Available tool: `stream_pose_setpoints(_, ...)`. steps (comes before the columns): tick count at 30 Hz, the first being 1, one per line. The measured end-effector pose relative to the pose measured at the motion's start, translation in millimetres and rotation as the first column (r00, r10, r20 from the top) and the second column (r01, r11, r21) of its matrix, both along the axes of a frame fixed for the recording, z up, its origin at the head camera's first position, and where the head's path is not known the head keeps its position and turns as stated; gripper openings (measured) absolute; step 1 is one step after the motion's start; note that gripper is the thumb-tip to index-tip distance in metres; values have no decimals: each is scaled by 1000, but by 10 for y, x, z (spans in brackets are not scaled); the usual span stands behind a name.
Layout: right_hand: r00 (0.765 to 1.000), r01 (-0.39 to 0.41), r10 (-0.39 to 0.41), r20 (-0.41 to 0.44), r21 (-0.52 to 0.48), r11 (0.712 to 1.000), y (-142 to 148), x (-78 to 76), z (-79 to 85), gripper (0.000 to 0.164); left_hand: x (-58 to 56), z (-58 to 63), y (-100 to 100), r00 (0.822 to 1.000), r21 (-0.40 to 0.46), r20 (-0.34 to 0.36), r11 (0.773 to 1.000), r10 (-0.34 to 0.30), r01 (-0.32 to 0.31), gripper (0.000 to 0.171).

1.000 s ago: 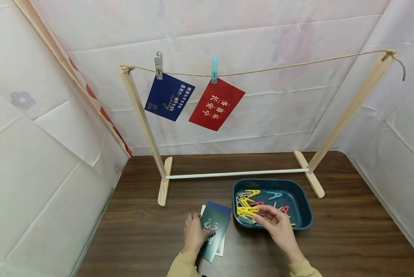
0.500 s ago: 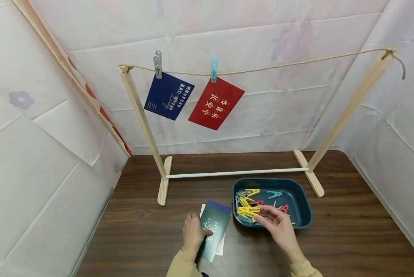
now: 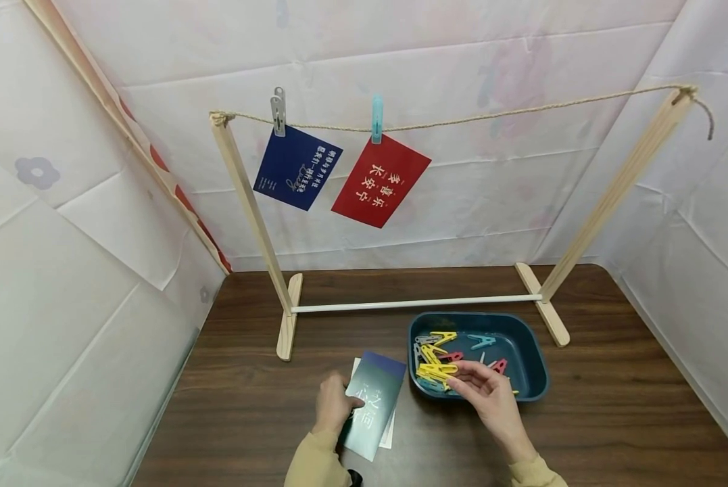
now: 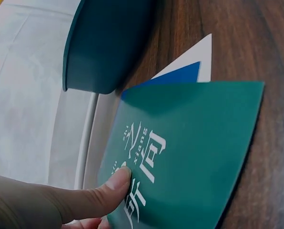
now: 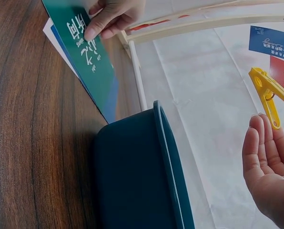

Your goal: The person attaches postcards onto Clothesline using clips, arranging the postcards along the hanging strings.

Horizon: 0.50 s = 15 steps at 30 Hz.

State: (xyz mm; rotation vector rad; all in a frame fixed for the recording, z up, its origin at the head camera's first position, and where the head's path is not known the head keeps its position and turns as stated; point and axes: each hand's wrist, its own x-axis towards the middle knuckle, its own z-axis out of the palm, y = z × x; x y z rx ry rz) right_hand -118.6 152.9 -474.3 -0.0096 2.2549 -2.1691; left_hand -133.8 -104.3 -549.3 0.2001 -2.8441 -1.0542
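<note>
Left hand (image 3: 333,404) pinches one green rectangular paper card (image 3: 376,412), just shifted leftward and tilted, apparently to part it from one blue card (image 4: 185,75) and one white card (image 4: 203,57) beneath; right hand (image 3: 490,404) pinches one yellow plastic clothespin (image 5: 263,86) over one dark-blue plastic tub (image 3: 530,352), contents too heaped to count. One beige twisted rope (image 3: 491,117) bears one navy card (image 3: 299,169) under one grey clip (image 3: 279,118), then one red card (image 3: 380,181) under one light-blue clip (image 3: 377,118).

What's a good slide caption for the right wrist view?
Right hand pinches a yellow peg near a tub; left hand grips a green card.
</note>
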Motion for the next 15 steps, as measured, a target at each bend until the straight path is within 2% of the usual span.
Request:
stream_pose_setpoints(7, 1000, -8, 8, -6, -9, 1000, -1, 7, 8, 30, -7, 52, -33, 998, 82, 50, 996, 39, -43, 35)
stream_pose_setpoints(15, 1000, -13, 13, -10, 3, 1000, 41, 5, 31, 29, 13, 208, -25, 994, 140, 84, 987, 67, -78, 25)
